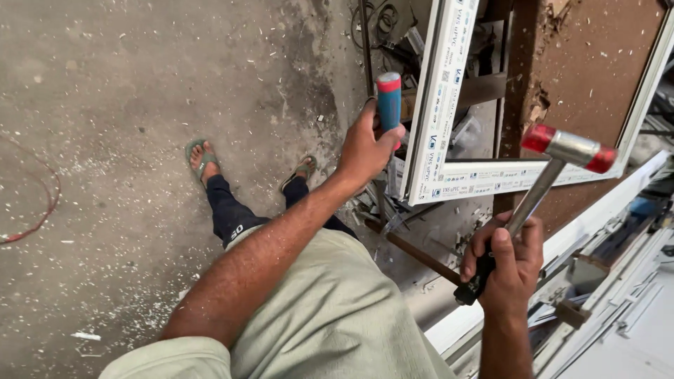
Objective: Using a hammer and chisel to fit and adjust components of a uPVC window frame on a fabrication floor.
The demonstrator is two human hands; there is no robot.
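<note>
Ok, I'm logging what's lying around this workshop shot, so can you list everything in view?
Chisel: one, blue handle with red cap, held upright against the frame corner.
Mallet: one, metal head with red faces, steel shaft, black grip, raised at right.
Window frame: one, white with printed film, its corner at centre right.
Brown board: one, behind the frame, upper right.
White profiles: several, lower right.
Red cable: one, on the floor at left.
Concrete floor: grey, strewn with white chips.
Sandals: two, green, on the feet.
Left hand: grips the chisel.
Right hand: grips the mallet.
</note>
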